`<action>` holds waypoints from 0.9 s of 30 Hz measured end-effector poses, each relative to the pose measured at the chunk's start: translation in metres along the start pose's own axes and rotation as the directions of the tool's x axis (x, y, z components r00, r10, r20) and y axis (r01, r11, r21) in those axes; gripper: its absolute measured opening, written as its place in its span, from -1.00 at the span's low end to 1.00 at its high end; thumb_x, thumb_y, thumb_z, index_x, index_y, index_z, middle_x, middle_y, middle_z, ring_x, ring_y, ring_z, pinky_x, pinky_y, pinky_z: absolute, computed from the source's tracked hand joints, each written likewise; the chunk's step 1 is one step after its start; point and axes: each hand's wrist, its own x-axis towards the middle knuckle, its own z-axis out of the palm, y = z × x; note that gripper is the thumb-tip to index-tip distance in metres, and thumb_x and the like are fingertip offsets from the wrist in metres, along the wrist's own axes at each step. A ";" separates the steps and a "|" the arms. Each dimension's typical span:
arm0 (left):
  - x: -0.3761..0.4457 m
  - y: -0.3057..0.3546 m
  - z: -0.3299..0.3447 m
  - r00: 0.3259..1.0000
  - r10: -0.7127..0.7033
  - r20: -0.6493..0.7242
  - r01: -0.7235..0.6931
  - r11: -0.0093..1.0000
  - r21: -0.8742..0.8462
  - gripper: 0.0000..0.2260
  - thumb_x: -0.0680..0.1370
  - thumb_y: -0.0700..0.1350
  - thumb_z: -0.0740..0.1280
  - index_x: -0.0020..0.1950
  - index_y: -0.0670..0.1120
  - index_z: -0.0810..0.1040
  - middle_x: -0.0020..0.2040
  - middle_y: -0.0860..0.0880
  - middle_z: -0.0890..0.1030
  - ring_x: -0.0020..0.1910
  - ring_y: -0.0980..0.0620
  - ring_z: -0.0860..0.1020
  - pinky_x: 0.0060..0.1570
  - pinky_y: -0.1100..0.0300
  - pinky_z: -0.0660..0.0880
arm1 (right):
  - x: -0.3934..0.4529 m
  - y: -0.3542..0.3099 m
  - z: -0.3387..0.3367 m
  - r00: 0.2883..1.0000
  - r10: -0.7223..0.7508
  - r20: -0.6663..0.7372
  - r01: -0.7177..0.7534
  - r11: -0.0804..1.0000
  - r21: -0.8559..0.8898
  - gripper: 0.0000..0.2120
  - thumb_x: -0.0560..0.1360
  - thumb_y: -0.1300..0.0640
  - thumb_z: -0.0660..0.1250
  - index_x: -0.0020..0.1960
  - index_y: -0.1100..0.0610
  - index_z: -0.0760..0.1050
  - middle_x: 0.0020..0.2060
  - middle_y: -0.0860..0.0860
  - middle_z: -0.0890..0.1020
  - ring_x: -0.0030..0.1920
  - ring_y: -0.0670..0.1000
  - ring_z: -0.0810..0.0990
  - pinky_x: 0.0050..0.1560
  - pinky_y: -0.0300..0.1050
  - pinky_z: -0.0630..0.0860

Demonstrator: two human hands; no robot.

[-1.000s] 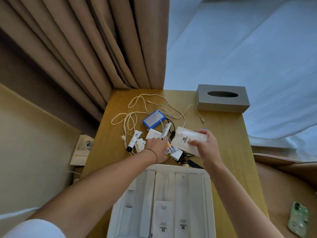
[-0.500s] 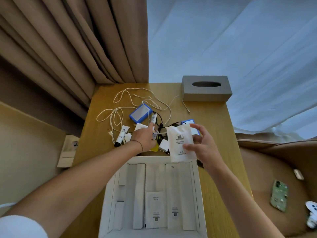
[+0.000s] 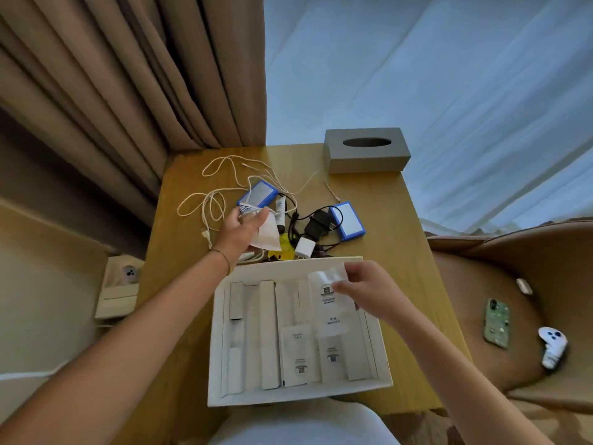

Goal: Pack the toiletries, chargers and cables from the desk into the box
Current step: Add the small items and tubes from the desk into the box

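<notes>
Since half a second ago the right hand (image 3: 365, 292) has carried its white sachet (image 3: 329, 303) down from above the desk clutter into the box (image 3: 288, 395), and the left hand (image 3: 239, 228) has lifted a second white packet (image 3: 268, 234) off the desk (image 3: 401, 220).

At far left a wall socket (image 3: 130, 273) sits beside the desk. White cables (image 3: 205, 203) loop across the desk's back left. The left arm reaches forward, a thin band on the wrist, fingers curled round the packet, which has blue striping at its upper edge. Just behind it lie a blue-edged pack (image 3: 258, 195) and a small tube (image 3: 280, 213), its print too small to read. A white charger (image 3: 303, 247), a black charger (image 3: 316, 224) with its black cable and another blue-edged pack (image 3: 348, 221) sit right of that, all on the desk, outside the box.

In the box two sachets already lie flat in the middle slots, each with a round seal; their lettering is illegible. The right hand, palm down, pinches the top of its sachet over the right slot; it bears a square code and blurred lines of text.

A grey tissue box (image 3: 365, 155) stands at the desk's back right. A phone (image 3: 496, 322) lies on the chair (image 3: 481, 364) beyond.
</notes>
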 end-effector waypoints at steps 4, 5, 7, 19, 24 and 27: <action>-0.017 -0.012 -0.012 0.997 -0.080 0.014 0.079 0.996 0.039 -0.62 0.53 -0.17 0.44 0.32 -0.07 0.46 0.13 -0.12 0.61 -0.07 -0.07 0.61 -0.07 0.04 0.60 | -0.010 0.010 0.026 0.997 -0.025 -0.070 -0.004 0.922 -0.388 -0.89 0.47 0.15 0.42 -0.01 0.03 0.58 -0.22 -0.13 0.63 -0.26 -0.10 0.63 -0.24 -0.05 0.67; -0.022 -0.014 -0.015 0.998 -0.065 0.006 0.065 0.996 0.063 -0.49 0.51 -0.19 0.44 0.44 -0.10 0.37 0.19 -0.11 0.58 0.01 -0.10 0.61 0.05 0.00 0.59 | -0.012 0.013 0.033 0.997 -0.017 -0.070 -0.015 0.899 -0.437 -0.84 0.46 0.15 0.42 0.02 0.00 0.56 -0.18 -0.16 0.61 -0.24 -0.11 0.62 -0.23 -0.10 0.66; -0.031 -0.016 -0.022 0.999 -0.043 -0.025 0.045 0.992 0.117 -0.22 0.49 -0.20 0.46 0.60 -0.05 0.11 0.28 -0.04 0.45 0.17 -0.14 0.57 0.22 -0.09 0.54 | -0.014 0.020 0.045 0.998 -0.003 -0.064 -0.029 0.871 -0.490 -0.75 0.45 0.17 0.43 0.11 -0.03 0.56 -0.12 -0.16 0.60 -0.20 -0.11 0.60 -0.21 -0.14 0.65; -0.115 -0.038 -0.039 0.986 -0.153 0.064 0.159 0.983 -0.094 -0.14 0.46 -0.36 0.46 0.59 0.04 0.06 0.23 -0.10 0.48 0.17 -0.19 0.54 0.00 -0.03 0.55 | -0.007 0.045 0.097 0.998 0.011 0.068 0.050 0.573 -0.818 -0.84 0.48 0.23 0.36 0.05 0.09 0.50 -0.16 0.01 0.58 -0.20 0.04 0.55 -0.17 -0.06 0.61; -0.134 -0.062 -0.032 0.989 -0.144 0.045 0.148 0.984 -0.095 -0.33 0.43 -0.36 0.49 0.46 -0.04 0.33 0.17 -0.18 0.61 0.03 -0.12 0.63 0.03 -0.04 0.60 | -0.001 0.050 0.102 0.997 0.067 0.039 -0.018 0.683 -0.730 -0.78 0.58 -0.07 0.29 0.06 0.06 0.56 -0.14 -0.01 0.61 -0.20 0.01 0.60 -0.18 -0.04 0.63; -0.133 -0.074 -0.021 0.994 -0.093 0.051 0.091 0.995 0.038 -0.58 0.42 -0.31 0.51 0.25 -0.18 0.54 0.05 -0.24 0.62 -0.14 -0.09 0.61 -0.09 -0.02 0.61 | -0.002 0.054 0.100 0.999 0.045 0.021 -0.016 0.693 -0.721 -0.74 0.60 -0.03 0.26 0.21 0.04 0.55 -0.04 0.01 0.64 -0.14 0.01 0.60 -0.22 -0.11 0.59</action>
